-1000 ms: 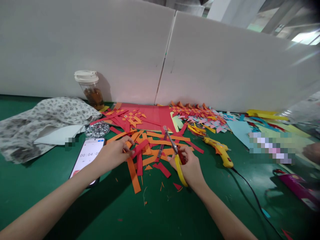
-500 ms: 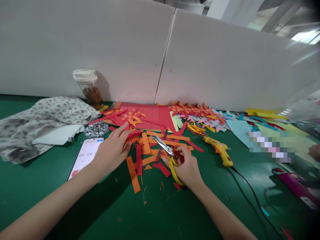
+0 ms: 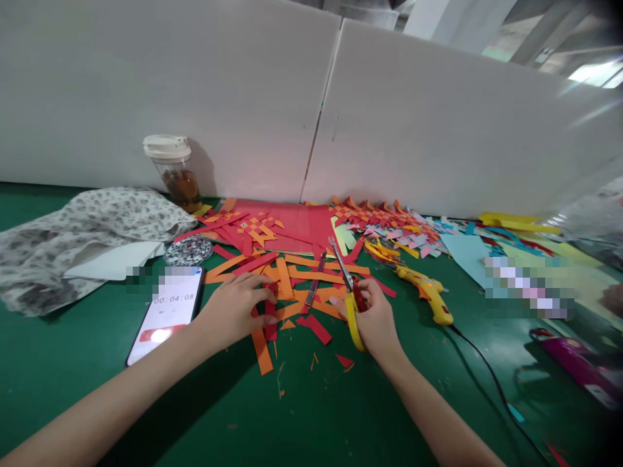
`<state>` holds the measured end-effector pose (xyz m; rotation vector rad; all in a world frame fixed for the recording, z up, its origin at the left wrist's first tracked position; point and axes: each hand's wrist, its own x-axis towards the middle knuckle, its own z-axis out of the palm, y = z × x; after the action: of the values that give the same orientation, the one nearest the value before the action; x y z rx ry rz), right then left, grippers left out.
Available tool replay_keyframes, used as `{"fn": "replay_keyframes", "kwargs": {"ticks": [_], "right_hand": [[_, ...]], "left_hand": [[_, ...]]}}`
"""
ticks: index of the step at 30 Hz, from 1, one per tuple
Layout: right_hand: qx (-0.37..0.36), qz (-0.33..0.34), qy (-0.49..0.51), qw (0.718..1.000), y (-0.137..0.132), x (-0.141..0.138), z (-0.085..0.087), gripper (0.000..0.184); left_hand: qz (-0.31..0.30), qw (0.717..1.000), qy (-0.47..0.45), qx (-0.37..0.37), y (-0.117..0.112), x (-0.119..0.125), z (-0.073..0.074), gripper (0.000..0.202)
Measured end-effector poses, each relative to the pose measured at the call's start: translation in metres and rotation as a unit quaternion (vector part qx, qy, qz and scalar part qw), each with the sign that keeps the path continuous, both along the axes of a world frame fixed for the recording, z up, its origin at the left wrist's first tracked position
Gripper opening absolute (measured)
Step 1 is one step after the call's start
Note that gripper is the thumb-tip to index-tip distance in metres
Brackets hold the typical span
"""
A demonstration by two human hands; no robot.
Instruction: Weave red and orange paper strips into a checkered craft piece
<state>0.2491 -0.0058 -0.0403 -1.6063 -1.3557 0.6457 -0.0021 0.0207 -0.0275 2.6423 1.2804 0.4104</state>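
Flat, papery strips (image 3: 311, 275), orange and red, crisscross on the smooth green table (image 3: 311, 415); the left hand (image 3: 238, 305) curves over a red strip (image 3: 271, 329), thumb and fingers parted, contact unclear; the right hand (image 3: 374, 321) grips scissors (image 3: 350, 306), slim-bladed metal with yellow and red handles, over the strips' right side.

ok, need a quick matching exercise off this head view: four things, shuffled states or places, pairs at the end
1. scissors
2. phone
3. glue gun
4. cup

A. black cord running from its handle
B. in the right hand
C. against the wall, white lid on
D. display lit, reading 00:04:08

Pairs: 1-B, 2-D, 3-A, 4-C
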Motion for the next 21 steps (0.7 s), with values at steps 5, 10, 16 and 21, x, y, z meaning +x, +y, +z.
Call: {"fn": "replay_keyframes", "kwargs": {"ticks": [5, 10, 16, 21], "right_hand": [[-0.015, -0.001, 0.068, 0.998, 0.003, 0.004, -0.006, 0.04], [0.001, -0.012, 0.075, 0.997, 0.005, 0.005, -0.004, 0.038], [0.032, -0.065, 0.04, 0.997, 0.014, 0.025, -0.002, 0.039], [0.063, -0.132, 0.002, 0.989, 0.023, 0.049, -0.001, 0.041]], "left_hand": [[-0.013, 0.998, -0.048, -0.043, -0.002, 0.003, 0.001, 0.01], [0.001, 0.996, -0.077, -0.044, -0.002, 0.003, 0.008, 0.009], [0.051, 0.995, -0.084, -0.002, 0.002, -0.002, 0.013, 0.019], [0.043, 0.997, -0.057, 0.011, 0.002, 0.0, 0.008, 0.018]]}}
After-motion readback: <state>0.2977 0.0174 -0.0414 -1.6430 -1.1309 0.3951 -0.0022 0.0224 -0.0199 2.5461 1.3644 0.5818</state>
